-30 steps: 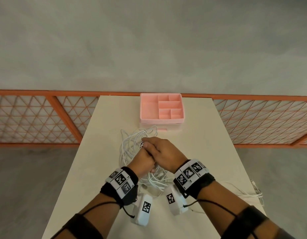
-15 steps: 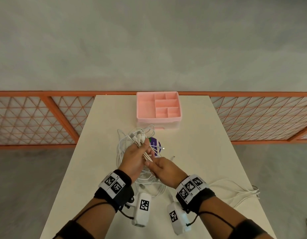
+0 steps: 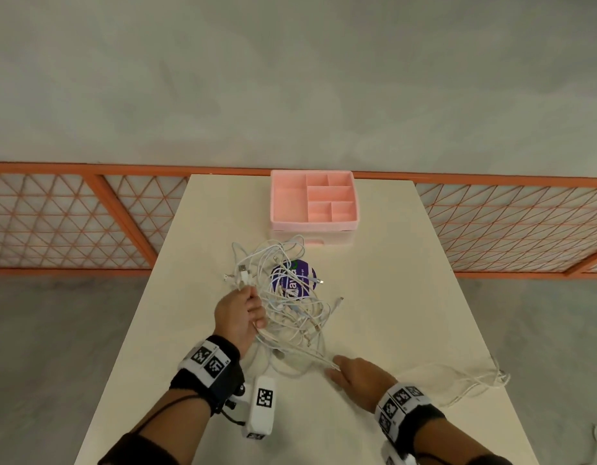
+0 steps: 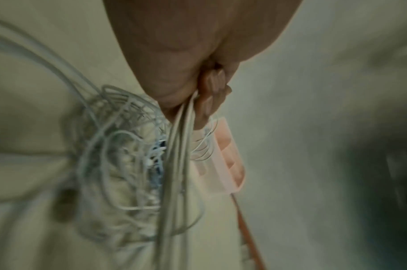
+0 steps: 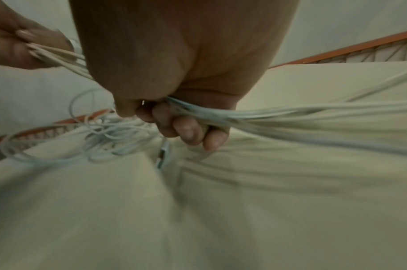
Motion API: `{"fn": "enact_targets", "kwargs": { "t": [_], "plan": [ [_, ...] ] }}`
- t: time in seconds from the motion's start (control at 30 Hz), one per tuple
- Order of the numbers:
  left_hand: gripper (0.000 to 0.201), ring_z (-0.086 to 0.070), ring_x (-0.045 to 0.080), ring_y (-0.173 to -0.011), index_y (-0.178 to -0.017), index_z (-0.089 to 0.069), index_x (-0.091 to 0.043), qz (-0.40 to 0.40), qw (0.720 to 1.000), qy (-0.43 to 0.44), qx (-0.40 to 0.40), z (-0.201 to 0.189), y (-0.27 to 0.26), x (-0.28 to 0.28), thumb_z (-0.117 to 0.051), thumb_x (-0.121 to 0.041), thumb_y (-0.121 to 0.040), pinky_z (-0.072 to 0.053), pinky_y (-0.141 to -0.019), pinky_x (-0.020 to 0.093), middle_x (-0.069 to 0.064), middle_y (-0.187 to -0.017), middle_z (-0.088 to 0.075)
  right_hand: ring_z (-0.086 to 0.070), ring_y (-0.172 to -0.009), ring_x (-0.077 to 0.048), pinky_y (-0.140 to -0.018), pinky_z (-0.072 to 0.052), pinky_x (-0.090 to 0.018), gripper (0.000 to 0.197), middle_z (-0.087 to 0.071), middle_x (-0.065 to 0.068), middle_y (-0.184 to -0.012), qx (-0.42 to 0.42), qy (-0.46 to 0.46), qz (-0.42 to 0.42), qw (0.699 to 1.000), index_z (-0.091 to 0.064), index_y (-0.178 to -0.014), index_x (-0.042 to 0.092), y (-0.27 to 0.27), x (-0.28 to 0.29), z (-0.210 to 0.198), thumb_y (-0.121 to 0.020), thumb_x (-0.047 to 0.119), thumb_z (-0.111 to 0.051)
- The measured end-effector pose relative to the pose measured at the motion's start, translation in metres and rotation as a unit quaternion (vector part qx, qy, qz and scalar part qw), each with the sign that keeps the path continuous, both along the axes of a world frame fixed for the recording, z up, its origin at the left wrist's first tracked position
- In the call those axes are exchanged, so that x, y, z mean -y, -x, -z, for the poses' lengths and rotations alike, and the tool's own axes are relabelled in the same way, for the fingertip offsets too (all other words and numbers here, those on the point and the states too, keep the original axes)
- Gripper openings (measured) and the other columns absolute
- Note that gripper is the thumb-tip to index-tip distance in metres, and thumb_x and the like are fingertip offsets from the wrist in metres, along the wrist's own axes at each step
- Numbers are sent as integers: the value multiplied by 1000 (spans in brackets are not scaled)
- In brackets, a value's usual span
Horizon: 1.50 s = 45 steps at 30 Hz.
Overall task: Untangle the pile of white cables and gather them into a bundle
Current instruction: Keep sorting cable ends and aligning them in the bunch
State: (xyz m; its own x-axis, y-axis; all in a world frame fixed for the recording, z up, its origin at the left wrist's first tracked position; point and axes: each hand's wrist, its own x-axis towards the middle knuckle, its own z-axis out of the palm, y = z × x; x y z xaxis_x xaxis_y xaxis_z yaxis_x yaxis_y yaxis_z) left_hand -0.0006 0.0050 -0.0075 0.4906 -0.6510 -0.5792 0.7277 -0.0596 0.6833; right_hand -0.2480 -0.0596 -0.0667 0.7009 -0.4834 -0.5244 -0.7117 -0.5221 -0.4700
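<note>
While the pink organizer tray point(image 3: 313, 226) sits at twelve o'clock on the far end of the cream table point(image 3: 407, 297), every one of its compartments shows bare pink floor, nothing in them, and a shallow drawer front is visible just under it. Just this side of the tray lies the tangle of white cables point(image 3: 290, 303), spread over the table's middle and partly covering a round purple sticker point(image 3: 295, 278). At about nine o'clock of that tangle, the left hand point(image 3: 238, 318) is raised off the table, fingers curled tight around a handful of strands, with several plug ends poking up out of the fist. Down at five o'clock, the right hand point(image 3: 354, 377) is low over the table, fingers and thumb closed round a group of strands that run taut in a straight line back to the left fist. The right wrist view confirms it: curled fingers point(image 5: 186, 131), cables streaming out to the side. More slack trails away at three o'clock toward the table's right edge point(image 3: 475, 384). Both wrist views are blurred.
</note>
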Motion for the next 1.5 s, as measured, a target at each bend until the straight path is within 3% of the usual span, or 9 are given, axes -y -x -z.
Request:
{"fn": "enact_targets", "kwargs": {
  "t": [0.13,0.27,0.4,0.57,0.93,1.07,1.27,1.37,1.5],
  "plan": [
    [31,-23,7,-36,-75,-47,-12,61,995,-41,67,18,14,-13,-35,-10,-104,-19,-39,17,-7,-48,-31,-61,-94,-23,-80,-45,-32,41,-64,1,-100,-50,-3,-4,999,-55,-96,27,17,11,3,-88,66,-48],
    [33,-23,7,-35,-74,-47,-12,79,991,-65,88,23,15,-20,-37,-10,-105,-19,-40,16,-7,-47,-32,-59,-92,-8,-83,-47,-29,75,-61,10,-102,43,5,59,997,-60,-106,32,4,28,-21,-61,92,-53],
    [32,-23,8,-36,-74,-47,-11,93,986,-73,117,24,17,-20,-38,-10,-105,-18,-41,16,-6,-47,-32,-62,-95,-22,-87,-48,-36,46,-66,-6,-102,102,20,61,993,-66,-103,11,-45,37,-40,-99,51,-44],
    [32,-25,8,-36,-74,-48,-10,107,981,-75,144,21,19,-19,-38,-10,-104,-19,-41,17,-7,-46,-34,-63,-107,-31,-88,-49,-35,28,-61,-14,-117,37,93,-22,995,-64,-117,5,-88,29,-18,-96,5,-45],
    [31,-31,8,-37,-76,-52,-9,119,971,-62,200,22,17,-14,-41,-11,-105,-24,-43,20,-8,-46,-38,-63,-99,-31,-83,-49,-36,20,-62,-13,-110,-48,171,-31,984,-59,-107,7,-76,28,-3,-93,6,-45],
    [28,-36,7,-39,-78,-53,-10,127,959,-52,247,17,17,-5,-45,-15,-104,-28,-47,22,-6,-52,-40,-65,-95,-29,-82,-53,-34,21,-69,-10,-105,21,150,9,988,-66,-107,14,-75,45,-30,-92,21,-52],
    [25,-39,10,-44,-87,-64,-9,117,940,-2,320,-4,16,11,-47,-17,-104,-33,-47,25,5,-74,-63,-67,-77,-26,-73,-55,-37,9,-70,-10,-87,240,-2,101,966,-60,-83,18,-86,51,-92,-85,12,-66],
    [25,-39,12,-47,-92,-71,-15,151,933,30,325,-18,21,18,-49,-19,-104,-35,-50,26,19,-84,-66,-69,-66,-30,-64,-57,-39,11,-71,-24,-80,347,-93,174,917,-52,-88,8,-91,53,-124,-90,6,-63],
    [22,-37,10,-48,-97,-67,-8,164,943,58,283,-22,23,19,-47,-16,-104,-33,-50,27,9,-82,-68,-69,-63,-32,-57,-57,-36,10,-71,-27,-89,456,-205,239,832,-45,-96,5,-102,59,-163,-97,-2,-53]
  ]
}}
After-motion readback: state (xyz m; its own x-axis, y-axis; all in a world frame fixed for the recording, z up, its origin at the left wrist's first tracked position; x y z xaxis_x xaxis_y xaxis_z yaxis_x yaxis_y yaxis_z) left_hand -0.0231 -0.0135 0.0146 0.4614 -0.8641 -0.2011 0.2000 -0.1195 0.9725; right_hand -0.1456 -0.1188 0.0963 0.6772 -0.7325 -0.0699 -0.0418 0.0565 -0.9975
